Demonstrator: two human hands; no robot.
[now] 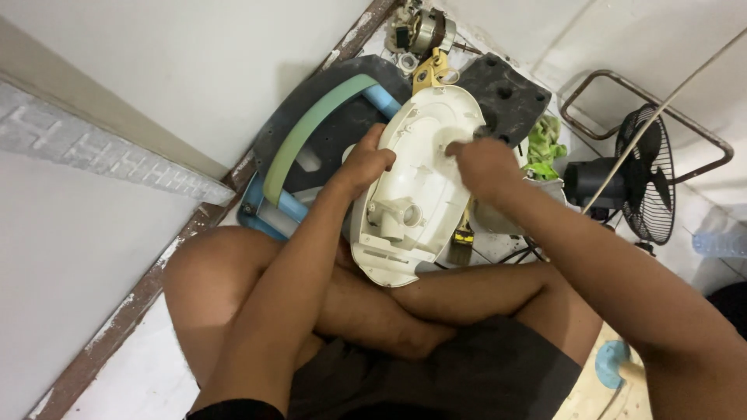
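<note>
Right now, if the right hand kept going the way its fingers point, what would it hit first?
The right hand points up-left with its fingertips already on the cream plastic housing, so the housing's inner face comes first. Depth is hard to judge from this view.

White tiled floor (724, 54), white wall (194, 70), small black fan (642, 175) standing nearby.

So it's a cream-coloured oval plastic fan housing (416, 183), hollow inside facing up, with moulded ribs and a round socket near its lower end. It sits tilted lengthwise over the crossed legs, narrow end pointing away toward the dark floor base.
</note>
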